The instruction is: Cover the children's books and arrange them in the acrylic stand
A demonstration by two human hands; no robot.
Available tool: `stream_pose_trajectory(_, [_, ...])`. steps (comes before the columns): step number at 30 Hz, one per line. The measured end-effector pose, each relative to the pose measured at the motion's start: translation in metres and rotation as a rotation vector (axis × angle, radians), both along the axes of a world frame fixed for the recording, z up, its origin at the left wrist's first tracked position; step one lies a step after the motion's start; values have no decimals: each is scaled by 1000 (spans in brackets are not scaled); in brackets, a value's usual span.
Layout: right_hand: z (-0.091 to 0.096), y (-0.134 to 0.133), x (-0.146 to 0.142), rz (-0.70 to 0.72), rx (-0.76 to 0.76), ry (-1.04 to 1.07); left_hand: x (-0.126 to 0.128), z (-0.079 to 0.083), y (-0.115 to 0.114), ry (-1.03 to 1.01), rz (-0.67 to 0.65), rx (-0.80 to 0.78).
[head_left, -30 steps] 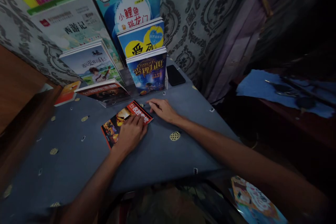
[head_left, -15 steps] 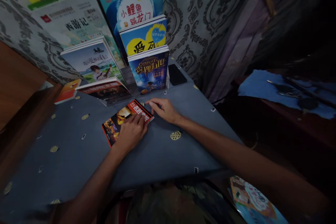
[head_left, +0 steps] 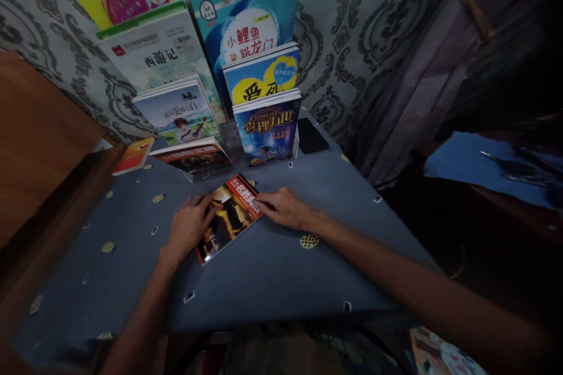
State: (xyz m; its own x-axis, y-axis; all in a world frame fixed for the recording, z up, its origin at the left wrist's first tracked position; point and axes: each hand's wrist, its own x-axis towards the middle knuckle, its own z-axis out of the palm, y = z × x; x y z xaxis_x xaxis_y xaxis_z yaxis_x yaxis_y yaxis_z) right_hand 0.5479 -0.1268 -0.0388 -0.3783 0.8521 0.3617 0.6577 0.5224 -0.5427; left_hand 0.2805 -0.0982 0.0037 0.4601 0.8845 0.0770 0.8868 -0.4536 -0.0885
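Observation:
A paperback book [head_left: 231, 211] with a red title band and a dark, golden picture on its cover lies tilted on the table. My left hand [head_left: 190, 221] is at its left edge, thumb and fingers closed on that side. At the book's right corner, by the red band, my right hand [head_left: 285, 208] pinches the edge between thumb and fingers. Just behind the book, a clear stand holds a dark-covered book [head_left: 193, 157] leaning back and a blue fantasy book [head_left: 267, 129] upright.
Taller books rise in tiers behind, including a white-green one [head_left: 162, 47] and a teal one [head_left: 259, 12]. A black phone [head_left: 312, 136] lies right of the stand, an orange book [head_left: 133, 156] at the left. Patterned grey cloth covers the table [head_left: 264, 281]. Blue cloth [head_left: 466, 167] lies far right.
My left hand has moved from on top of the cover to the book's left edge. My right hand has come onto its right edge. The view has shifted a little.

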Motion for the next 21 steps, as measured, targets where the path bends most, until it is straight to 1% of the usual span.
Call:
stream_pose_trajectory(2, [0, 3, 1, -59, 17, -15, -1, 1, -4, 27, 18, 18])
stream_pose_trajectory(4, [0, 7, 4, -111, 35, -22, 4, 3, -9, 38, 56, 24])
stream_pose_trajectory(8, [0, 18, 10, -106, 62, -41, 18, 7, -19, 43, 127, -50])
stream_pose_trajectory(10, [-3, 21, 10, -112, 47, -68, 21, 8, -23, 61, 130, -38])
stream_pose_trajectory(12, [-6, 21, 9, -138, 36, -91, 22, 7, -26, 47, 56, 19])
stream_pose_trajectory(14, [-9, 21, 9, -167, 44, -105, 20, 2, -31, -22, -115, 44])
stream_pose_trajectory(16, [-11, 19, 9, -190, 69, -92, 19, -4, -38, -111, -308, 9])
stream_pose_trajectory(17, [-11, 18, 8, -192, 82, -68, 19, -8, -42, -140, -380, -11])
stream_pose_trajectory(19, [-10, 15, 7, -157, 100, 15, 20, -15, -49, -154, -451, -14])
stream_pose_trajectory(21, [-8, 11, 3, -89, 89, 128, 22, -21, -54, -140, -476, 26])
